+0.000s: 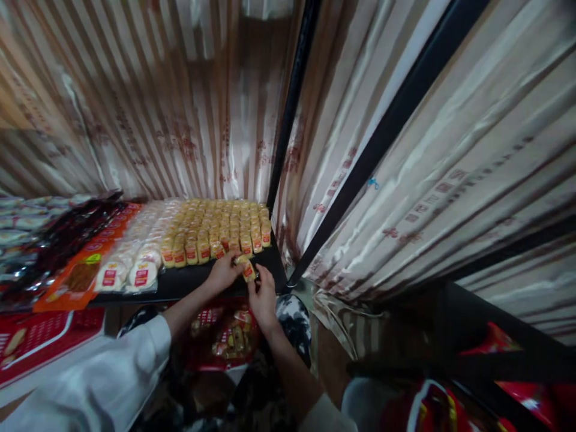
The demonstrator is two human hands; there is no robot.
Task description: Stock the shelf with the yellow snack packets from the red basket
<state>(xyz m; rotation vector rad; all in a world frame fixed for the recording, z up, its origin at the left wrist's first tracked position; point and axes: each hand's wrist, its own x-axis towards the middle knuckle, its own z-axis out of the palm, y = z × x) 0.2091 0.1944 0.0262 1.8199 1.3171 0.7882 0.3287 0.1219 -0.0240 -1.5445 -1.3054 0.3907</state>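
Observation:
A small yellow packaged snack (246,267) with a red label is held between my two hands, just in front of a black shelf (180,279). The fingers of my left hand (225,271) pinch its upper left end. My right hand (263,293) grips it from the right side with thumb and fingers. Behind them stand tight rows of matching yellow packaged snacks (220,225) on the shelf. Below my wrists, a red basket (198,362) holds several more wrapped pieces, partly hidden by my forearms.
Left along the shelf lie white round packaged cakes (141,273), an orange packet (74,276) and dark packets (36,258). Another red basket (85,324) sits lower left. Black posts (360,171) and striped curtain sheeting (202,120) border the shelf. Red packages (526,399) are at lower right.

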